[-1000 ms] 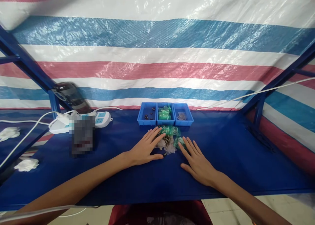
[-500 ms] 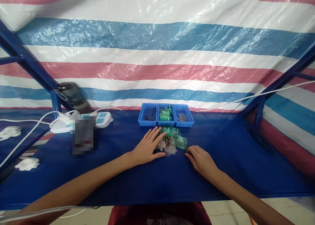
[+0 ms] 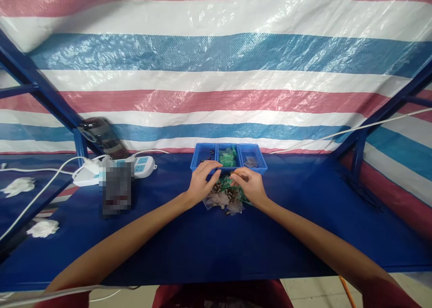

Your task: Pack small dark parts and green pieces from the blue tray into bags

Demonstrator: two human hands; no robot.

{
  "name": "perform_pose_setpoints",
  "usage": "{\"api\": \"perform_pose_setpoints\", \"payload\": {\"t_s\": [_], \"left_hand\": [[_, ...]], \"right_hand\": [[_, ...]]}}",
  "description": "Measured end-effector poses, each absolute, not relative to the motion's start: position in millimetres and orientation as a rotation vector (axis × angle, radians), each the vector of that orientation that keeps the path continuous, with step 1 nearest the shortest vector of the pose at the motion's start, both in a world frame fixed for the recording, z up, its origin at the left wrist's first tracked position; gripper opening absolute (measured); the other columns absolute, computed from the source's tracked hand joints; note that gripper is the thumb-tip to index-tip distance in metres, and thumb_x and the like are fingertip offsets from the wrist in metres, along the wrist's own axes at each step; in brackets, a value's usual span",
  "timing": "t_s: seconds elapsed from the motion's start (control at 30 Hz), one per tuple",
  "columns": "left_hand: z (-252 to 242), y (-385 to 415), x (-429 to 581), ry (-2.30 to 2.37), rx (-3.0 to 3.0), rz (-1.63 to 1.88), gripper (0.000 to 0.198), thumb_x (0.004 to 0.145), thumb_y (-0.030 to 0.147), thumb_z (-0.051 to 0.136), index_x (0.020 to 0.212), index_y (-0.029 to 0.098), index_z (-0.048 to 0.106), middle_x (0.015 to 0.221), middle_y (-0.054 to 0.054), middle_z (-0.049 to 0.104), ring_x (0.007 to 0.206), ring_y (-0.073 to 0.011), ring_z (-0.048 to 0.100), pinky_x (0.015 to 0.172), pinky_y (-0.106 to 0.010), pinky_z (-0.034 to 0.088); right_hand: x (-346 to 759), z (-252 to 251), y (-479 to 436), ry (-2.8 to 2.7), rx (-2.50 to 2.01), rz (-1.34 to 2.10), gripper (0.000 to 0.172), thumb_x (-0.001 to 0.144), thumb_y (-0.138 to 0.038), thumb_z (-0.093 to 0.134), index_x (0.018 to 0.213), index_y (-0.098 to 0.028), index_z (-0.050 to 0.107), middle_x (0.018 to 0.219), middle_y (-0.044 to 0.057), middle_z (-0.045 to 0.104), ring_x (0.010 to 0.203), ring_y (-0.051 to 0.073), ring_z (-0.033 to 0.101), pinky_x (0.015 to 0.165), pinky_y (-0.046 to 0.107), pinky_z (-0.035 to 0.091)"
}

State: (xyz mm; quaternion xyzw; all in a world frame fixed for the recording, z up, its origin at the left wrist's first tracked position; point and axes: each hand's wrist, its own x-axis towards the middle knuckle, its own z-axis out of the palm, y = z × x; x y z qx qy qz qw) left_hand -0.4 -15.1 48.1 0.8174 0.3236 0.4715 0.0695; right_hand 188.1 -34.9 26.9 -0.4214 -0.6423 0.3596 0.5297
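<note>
My left hand (image 3: 201,182) is over the left side of a small pile, its thumb and fingers apart with nothing between them. Fingers curled together, my right hand (image 3: 251,186) is at the pile's right side; what its fingertips pinch, if anything, is hidden. The pile holds clear plastic bags (image 3: 218,200) with small dark metal parts, and green plastic bags (image 3: 225,182) partly covered by the hands. Just behind stand three blue bins: the left bin (image 3: 199,148) with a few dark pieces, the middle bin (image 3: 228,169) with green bags, the right bin (image 3: 259,157) with small clear bags.
A white power strip (image 3: 146,166) with plugged cables lies at the left, by a blurred dark object (image 3: 116,189). A dark bottle (image 3: 103,135) leans behind it. Crumpled white tissue (image 3: 43,228) lies on the blue table (image 3: 303,209). A striped sheet (image 3: 216,78) hangs behind.
My left hand has lifted off the pile's left side and moved up toward the bins. My right hand has come left from the table onto the green bags.
</note>
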Motion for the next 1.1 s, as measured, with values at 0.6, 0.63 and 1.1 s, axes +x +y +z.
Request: {"api": "perform_pose_setpoints", "payload": {"t_s": [0.6,0.63,1.1], "left_hand": [[11,2,3,0.831,2.505,1.404,0.018,0.089,0.023,0.054,0.104,0.019,0.064,0.099,-0.007,0.066,0.092,-0.0169,0.062,0.083,-0.031,0.051],[10,2,3,0.833,2.504,1.41,0.018,0.088,0.023,0.055,0.103,0.019,0.064,0.098,-0.007,0.066,0.091,-0.0168,0.062,0.083,-0.031,0.051],[13,0,3,0.844,2.521,1.418,0.016,0.088,0.024,0.055,0.101,0.019,0.064,0.096,-0.007,0.065,0.09,-0.0162,0.062,0.08,-0.031,0.052]], "right_hand": [[175,2,-22,-1.483,-0.951,0.581,0.014,0.082,-0.031,0.061,0.085,-0.019,0.066,0.077,0.003,0.068,0.059,0.017,0.066,0.061,0.029,0.055],[176,1,-22,-1.486,-0.95,0.598,0.015,0.082,-0.031,0.06,0.085,-0.019,0.067,0.077,0.003,0.069,0.06,0.017,0.067,0.061,0.029,0.055],[175,3,-25,-1.531,-0.985,0.586,0.017,0.085,-0.033,0.057,0.089,-0.02,0.068,0.082,0.004,0.07,0.063,0.017,0.067,0.065,0.03,0.056]]}}
